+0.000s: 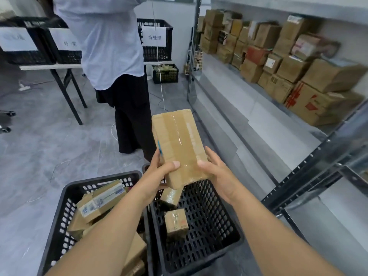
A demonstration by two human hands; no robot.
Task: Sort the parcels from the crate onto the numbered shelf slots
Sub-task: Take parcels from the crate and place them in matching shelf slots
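Both the left hand (159, 172) and right hand (214, 172) pinch only the near end of the long taped brown cardboard parcel (178, 144); its unsupported far end could tip it into the black perforated plastic crate (201, 226) below.

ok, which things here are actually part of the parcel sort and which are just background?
Job:
- held parcel, gripped by left hand and right hand
- left crate, right crate, small parcel
- shelf, stacked boxes

Background:
- person in pale shirt
- folding table, labelled crates
- white cable
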